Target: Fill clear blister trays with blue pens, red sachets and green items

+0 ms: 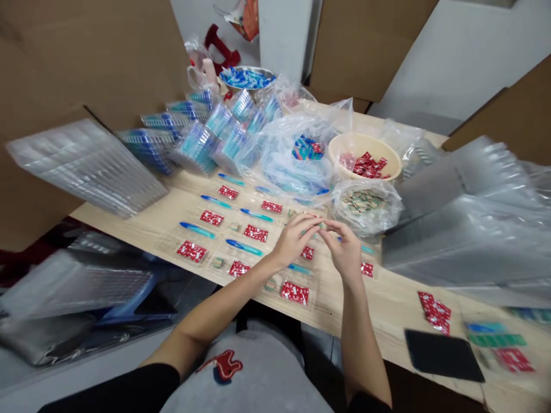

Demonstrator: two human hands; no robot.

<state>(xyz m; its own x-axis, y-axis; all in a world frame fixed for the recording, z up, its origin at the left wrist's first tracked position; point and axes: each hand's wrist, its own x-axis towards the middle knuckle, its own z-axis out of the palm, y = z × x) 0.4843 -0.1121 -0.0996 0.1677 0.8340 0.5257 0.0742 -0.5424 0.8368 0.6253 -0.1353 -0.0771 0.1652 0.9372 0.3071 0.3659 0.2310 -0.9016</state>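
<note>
My left hand (pixel 296 236) and my right hand (pixel 344 246) meet at the fingertips above the middle of the wooden table (pixel 241 201). Both hands are closed in a pinch; what they hold between them is too small to make out. Under and around them lie clear trays, each with a blue pen (pixel 243 247) and a red packet (pixel 256 232); some also hold a small greenish piece (pixel 217 262). Just beyond my right hand is a plastic bag of small flat pieces (pixel 364 201).
A cream bowl (pixel 365 158) holds red packets. Behind stand filled trays (pixel 196 146), a bag of blue pieces (pixel 307 148) and a metal bowl (pixel 246 77). Stacked clear trays rise at left (pixel 86 163) and right (pixel 469 229). A black flat object (pixel 444 354) lies at the right front.
</note>
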